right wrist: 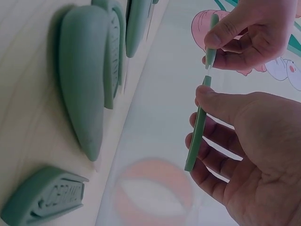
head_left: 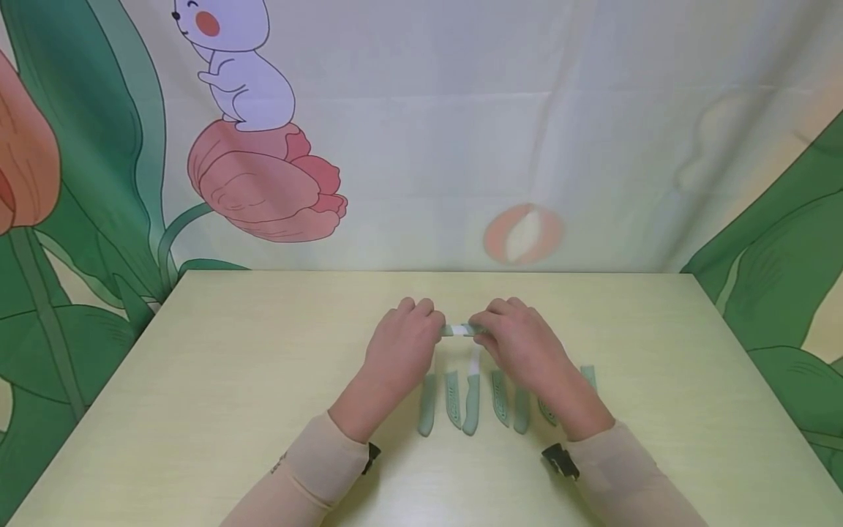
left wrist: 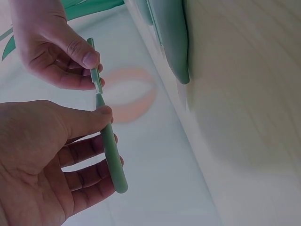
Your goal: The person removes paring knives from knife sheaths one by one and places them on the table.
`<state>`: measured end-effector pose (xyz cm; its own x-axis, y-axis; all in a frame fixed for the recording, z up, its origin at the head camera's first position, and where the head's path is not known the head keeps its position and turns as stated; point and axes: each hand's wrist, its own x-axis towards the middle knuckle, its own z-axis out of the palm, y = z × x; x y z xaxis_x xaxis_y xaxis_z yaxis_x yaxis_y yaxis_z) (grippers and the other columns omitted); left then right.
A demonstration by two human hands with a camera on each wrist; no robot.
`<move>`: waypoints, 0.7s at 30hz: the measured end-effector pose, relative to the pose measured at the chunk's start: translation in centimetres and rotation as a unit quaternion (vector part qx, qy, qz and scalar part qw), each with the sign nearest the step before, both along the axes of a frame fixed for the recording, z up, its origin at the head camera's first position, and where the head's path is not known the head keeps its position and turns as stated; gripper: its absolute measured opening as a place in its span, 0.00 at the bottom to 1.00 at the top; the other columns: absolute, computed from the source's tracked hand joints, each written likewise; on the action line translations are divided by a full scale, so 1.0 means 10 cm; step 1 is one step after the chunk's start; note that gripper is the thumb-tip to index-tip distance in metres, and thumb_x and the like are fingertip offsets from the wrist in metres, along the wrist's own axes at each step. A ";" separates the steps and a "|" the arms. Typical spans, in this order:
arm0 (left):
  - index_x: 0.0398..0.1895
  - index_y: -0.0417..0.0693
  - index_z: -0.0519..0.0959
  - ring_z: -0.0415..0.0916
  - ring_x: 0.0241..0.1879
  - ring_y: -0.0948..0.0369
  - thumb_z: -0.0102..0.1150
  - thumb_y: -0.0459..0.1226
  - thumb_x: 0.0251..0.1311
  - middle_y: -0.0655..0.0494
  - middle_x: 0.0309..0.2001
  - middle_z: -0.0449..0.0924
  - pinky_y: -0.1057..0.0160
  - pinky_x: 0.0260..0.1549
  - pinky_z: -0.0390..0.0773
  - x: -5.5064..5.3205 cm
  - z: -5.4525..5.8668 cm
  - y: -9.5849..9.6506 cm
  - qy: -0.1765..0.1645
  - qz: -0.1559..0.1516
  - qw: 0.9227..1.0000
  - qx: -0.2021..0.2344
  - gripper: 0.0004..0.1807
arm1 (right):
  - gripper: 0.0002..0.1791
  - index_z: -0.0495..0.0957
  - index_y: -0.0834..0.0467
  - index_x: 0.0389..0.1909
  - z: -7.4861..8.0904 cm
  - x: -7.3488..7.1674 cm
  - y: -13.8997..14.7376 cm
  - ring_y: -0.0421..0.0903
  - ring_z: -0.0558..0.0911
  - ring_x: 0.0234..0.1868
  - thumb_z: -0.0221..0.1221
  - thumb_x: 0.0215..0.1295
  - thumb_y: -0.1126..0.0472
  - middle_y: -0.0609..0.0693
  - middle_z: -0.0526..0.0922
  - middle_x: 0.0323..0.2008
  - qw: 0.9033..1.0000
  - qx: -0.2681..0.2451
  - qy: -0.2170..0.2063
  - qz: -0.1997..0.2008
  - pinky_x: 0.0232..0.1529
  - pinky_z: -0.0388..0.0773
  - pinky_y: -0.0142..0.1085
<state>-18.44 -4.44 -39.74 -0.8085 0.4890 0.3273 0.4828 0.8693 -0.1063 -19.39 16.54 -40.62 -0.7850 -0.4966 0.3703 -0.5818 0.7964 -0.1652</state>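
Observation:
My left hand [head_left: 407,340] pinches the light green handle [left wrist: 112,162] of a small knife, thumb on one side and fingers on the other. My right hand [head_left: 523,344] grips a green knife sheath [right wrist: 197,134] in the same way. Handle and sheath are lined up end to end above the table. A short stretch of white blade [head_left: 459,330] shows between them; the rest of the blade is hidden in the sheath. Below my hands lie a knife [head_left: 427,406] and a second knife [head_left: 472,402], with a sheath [head_left: 452,399] between them.
On the pale wooden table [head_left: 217,380], another sheath [head_left: 500,399] and a third knife [head_left: 522,411] lie further right. My right forearm partly covers one more sheath [head_left: 547,412] and a green piece [head_left: 588,376]. A printed curtain [head_left: 408,146] hangs behind the table's far edge.

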 end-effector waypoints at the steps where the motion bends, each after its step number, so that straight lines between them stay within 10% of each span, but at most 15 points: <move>1: 0.39 0.45 0.85 0.66 0.30 0.58 0.73 0.31 0.64 0.55 0.32 0.75 0.66 0.27 0.72 0.00 0.00 0.00 0.000 0.000 1.000 0.000 0.05 | 0.14 0.89 0.55 0.51 0.00 0.00 0.00 0.50 0.78 0.40 0.75 0.64 0.63 0.48 0.86 0.43 1.000 -0.001 0.000 0.001 0.40 0.77 0.41; 21: 0.37 0.46 0.85 0.67 0.29 0.58 0.73 0.32 0.64 0.55 0.31 0.75 0.66 0.25 0.72 -0.01 -0.02 0.00 0.013 0.009 1.000 -0.010 0.05 | 0.13 0.89 0.54 0.51 0.01 -0.01 0.01 0.51 0.80 0.41 0.74 0.66 0.62 0.49 0.87 0.44 1.000 0.007 -0.009 -0.011 0.41 0.79 0.43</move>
